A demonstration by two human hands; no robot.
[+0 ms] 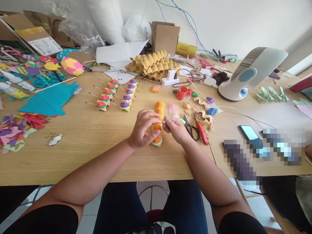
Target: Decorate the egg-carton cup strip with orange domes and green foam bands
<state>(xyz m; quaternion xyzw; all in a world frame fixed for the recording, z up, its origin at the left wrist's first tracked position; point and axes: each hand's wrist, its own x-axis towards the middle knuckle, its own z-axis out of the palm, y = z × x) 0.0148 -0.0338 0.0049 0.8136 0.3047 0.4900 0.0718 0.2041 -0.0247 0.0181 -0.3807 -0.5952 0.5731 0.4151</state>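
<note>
Hands meet over the counter [161, 165], midway along its front edge. On the left hand [143, 130], loosely curved, thumb and fingers stand apart, arched by an orange strip [158, 127]; whether they touch it cannot be told. On the right hand [175, 130], thumb and fingertips pinch a tiny green bit [163, 122].

The step looks like shaping or adding trim to the strip; the next move probably calls for steadying the humps lightly and pressing the bit on without denting them.

Biggest on the grained wood is a fan [251, 73] of smooth white plastic, toward the back right corner. Yellow egg trays [153, 65], rough moulded pulp, pile up near the middle of the back edge. Left of the middle, well back from the front edge, stand a red-and-green row [104, 97] and a purple row [127, 98] of knobbly domes, bristling with thin, round-tipped stalks. The orange strip, a line of rounded humps, points from the front edge toward the back, its nearest hump rimmed in green. Toward the right edge from it lie dark-handled scissors [188, 124] and a red-handled cutter [202, 131]; farther back sits a red cup [181, 94]. Smallest is the green bit, seemingly soft like clay.
</note>
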